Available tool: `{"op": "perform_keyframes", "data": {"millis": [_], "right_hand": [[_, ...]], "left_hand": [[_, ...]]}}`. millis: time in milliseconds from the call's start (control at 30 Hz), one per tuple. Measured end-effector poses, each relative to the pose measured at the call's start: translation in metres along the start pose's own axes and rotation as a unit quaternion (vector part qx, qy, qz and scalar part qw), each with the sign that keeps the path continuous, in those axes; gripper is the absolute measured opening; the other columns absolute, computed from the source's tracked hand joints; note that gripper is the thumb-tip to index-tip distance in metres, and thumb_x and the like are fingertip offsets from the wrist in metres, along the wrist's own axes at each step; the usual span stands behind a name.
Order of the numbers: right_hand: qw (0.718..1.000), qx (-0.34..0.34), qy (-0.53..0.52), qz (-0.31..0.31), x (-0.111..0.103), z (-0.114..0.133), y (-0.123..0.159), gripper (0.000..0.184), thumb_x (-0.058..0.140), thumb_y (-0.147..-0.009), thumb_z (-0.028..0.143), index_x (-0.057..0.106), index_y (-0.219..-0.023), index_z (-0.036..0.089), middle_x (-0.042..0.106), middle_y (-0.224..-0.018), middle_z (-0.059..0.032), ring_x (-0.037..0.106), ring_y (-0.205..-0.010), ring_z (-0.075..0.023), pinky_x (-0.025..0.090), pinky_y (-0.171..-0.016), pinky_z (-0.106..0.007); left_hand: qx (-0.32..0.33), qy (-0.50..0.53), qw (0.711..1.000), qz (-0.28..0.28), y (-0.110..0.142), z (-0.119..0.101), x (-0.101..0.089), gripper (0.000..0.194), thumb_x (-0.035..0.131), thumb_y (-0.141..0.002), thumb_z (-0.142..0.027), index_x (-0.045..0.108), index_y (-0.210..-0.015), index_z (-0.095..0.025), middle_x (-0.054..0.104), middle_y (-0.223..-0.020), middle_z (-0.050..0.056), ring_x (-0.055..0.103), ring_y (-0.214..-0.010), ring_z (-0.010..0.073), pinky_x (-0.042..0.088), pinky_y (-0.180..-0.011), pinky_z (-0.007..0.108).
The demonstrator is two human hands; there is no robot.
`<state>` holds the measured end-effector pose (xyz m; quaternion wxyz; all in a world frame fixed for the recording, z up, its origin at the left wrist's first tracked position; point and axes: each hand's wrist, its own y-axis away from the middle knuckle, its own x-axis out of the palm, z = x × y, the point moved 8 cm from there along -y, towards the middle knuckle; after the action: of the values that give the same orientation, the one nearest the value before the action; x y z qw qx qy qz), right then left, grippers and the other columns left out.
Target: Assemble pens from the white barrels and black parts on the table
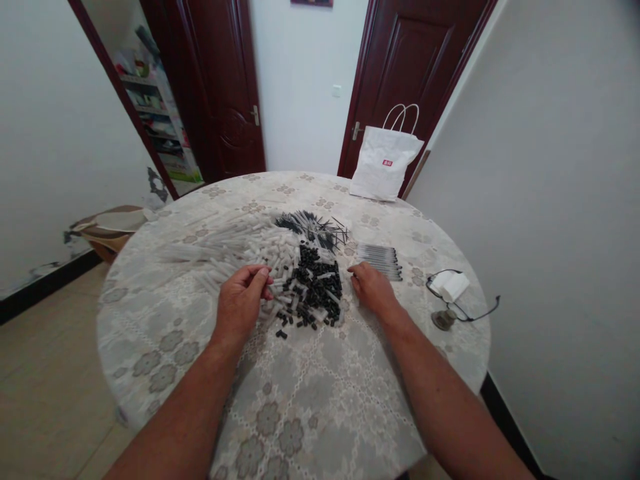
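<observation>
My left hand point(243, 301) rests on the round table point(310, 413), fingers curled and pinched at the edge of a heap of white plastic tubes point(240, 250); what it pinches is too small to make out. My right hand point(370, 287) lies knuckles up, fingers curled down beside a pile of small black caps point(317, 290). Its fingertips are hidden. Behind the caps lies a bundle of thin black refills point(313, 227). A row of assembled pens point(380, 259) sits just beyond my right hand.
Glasses point(463, 303) with a white folded item lie at the table's right edge, next to a small round object. A white paper bag point(385, 163) stands at the far edge. Wall close on the right, dark doors behind, floor to the left.
</observation>
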<state>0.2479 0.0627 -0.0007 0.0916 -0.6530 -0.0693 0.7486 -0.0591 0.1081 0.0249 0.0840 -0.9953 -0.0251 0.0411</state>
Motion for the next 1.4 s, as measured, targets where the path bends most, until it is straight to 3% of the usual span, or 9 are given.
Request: {"op": "perform_keyframes", "data": {"millis": [167,267,367,600,767,900,1033,1167,1400], "right_hand": [[0.998,-0.043,0.021,-0.031,0.004,0.026,-0.007,0.044,0.045,-0.099,0.014,0.061,-0.139,0.020,0.061,-0.140,-0.0125,0.046,-0.132,-0.0279,0.038,-0.108,-0.038],[0.998,-0.017,0.048,-0.033,0.010,0.026,-0.012,0.049,0.045,-0.098,0.012,0.057,-0.144,0.021,0.053,-0.151,-0.0125,0.032,-0.146,-0.0307,0.031,-0.114,-0.045],[0.997,-0.010,0.073,-0.007,0.020,0.025,-0.018,0.047,0.044,-0.100,0.016,0.058,-0.144,0.021,0.053,-0.152,-0.0133,0.029,-0.149,-0.0324,0.026,-0.116,-0.048],[0.997,-0.028,0.074,-0.001,0.026,0.026,-0.024,0.043,0.044,-0.100,0.016,0.063,-0.139,0.020,0.062,-0.143,-0.0111,0.039,-0.143,-0.0293,0.022,-0.117,-0.045],[0.997,-0.045,0.031,-0.063,0.013,0.022,-0.017,0.029,0.047,-0.100,0.024,0.070,-0.118,0.019,0.071,-0.118,-0.0123,0.055,-0.117,-0.0281,0.034,-0.103,-0.040],[0.989,-0.045,0.012,-0.144,-0.004,0.012,-0.009,0.026,0.049,-0.101,0.034,0.068,-0.099,0.017,0.070,-0.100,-0.0132,0.057,-0.100,-0.0272,0.039,-0.091,-0.037],[0.972,-0.014,-0.002,-0.236,-0.024,-0.001,0.001,0.025,0.048,-0.101,0.035,0.063,-0.090,0.019,0.067,-0.088,-0.0097,0.058,-0.089,-0.0247,0.041,-0.084,-0.035],[0.960,-0.008,-0.039,-0.278,-0.033,-0.006,0.006,0.022,0.050,-0.098,0.036,0.063,-0.092,0.019,0.066,-0.083,-0.0083,0.059,-0.082,-0.0230,0.043,-0.081,-0.034],[0.926,0.055,-0.097,-0.361,-0.047,-0.017,0.018,0.037,0.046,-0.097,0.032,0.067,-0.119,0.012,0.071,-0.102,-0.0148,0.065,-0.088,-0.0269,0.047,-0.081,-0.038]], "left_hand": [[0.004,0.002,1.000,-0.009,-0.001,-0.002,-0.005,0.023,0.067,-0.084,-0.040,0.073,-0.091,-0.018,0.072,-0.076,0.002,0.061,-0.053,0.0127,0.051,-0.055,0.024],[0.009,0.020,0.999,-0.041,-0.005,-0.001,-0.016,0.027,0.067,-0.083,-0.041,0.073,-0.094,-0.018,0.071,-0.076,0.002,0.061,-0.054,0.0123,0.052,-0.055,0.024],[0.012,0.051,0.995,-0.081,-0.009,0.001,-0.028,0.031,0.067,-0.082,-0.043,0.073,-0.097,-0.017,0.069,-0.078,0.002,0.060,-0.055,0.0116,0.053,-0.055,0.024],[0.010,0.080,0.988,-0.131,-0.017,0.007,-0.049,0.034,0.066,-0.080,-0.045,0.071,-0.098,-0.016,0.069,-0.079,0.002,0.058,-0.055,0.0106,0.053,-0.055,0.024],[0.013,0.043,0.987,-0.154,-0.024,0.009,-0.065,0.032,0.065,-0.080,-0.042,0.072,-0.096,-0.016,0.070,-0.079,0.002,0.056,-0.054,0.0107,0.048,-0.051,0.022],[0.013,0.034,0.983,-0.179,-0.025,0.011,-0.077,0.032,0.063,-0.082,-0.043,0.072,-0.098,-0.015,0.070,-0.080,0.003,0.057,-0.056,0.0122,0.047,-0.051,0.023],[0.030,-0.083,0.981,-0.173,-0.027,0.008,-0.082,0.028,0.060,-0.085,-0.038,0.073,-0.098,-0.017,0.073,-0.088,0.006,0.064,-0.070,0.0170,0.051,-0.065,0.028],[0.064,-0.280,0.946,-0.153,-0.023,0.000,-0.087,0.022,0.059,-0.087,-0.030,0.073,-0.099,-0.018,0.074,-0.099,0.011,0.068,-0.095,0.0251,0.050,-0.087,0.036],[-0.015,-0.481,0.873,-0.073,-0.002,0.000,-0.119,0.026,0.054,-0.094,-0.035,0.068,-0.111,-0.022,0.075,-0.104,0.011,0.069,-0.096,0.0283,0.048,-0.081,0.036]]}}
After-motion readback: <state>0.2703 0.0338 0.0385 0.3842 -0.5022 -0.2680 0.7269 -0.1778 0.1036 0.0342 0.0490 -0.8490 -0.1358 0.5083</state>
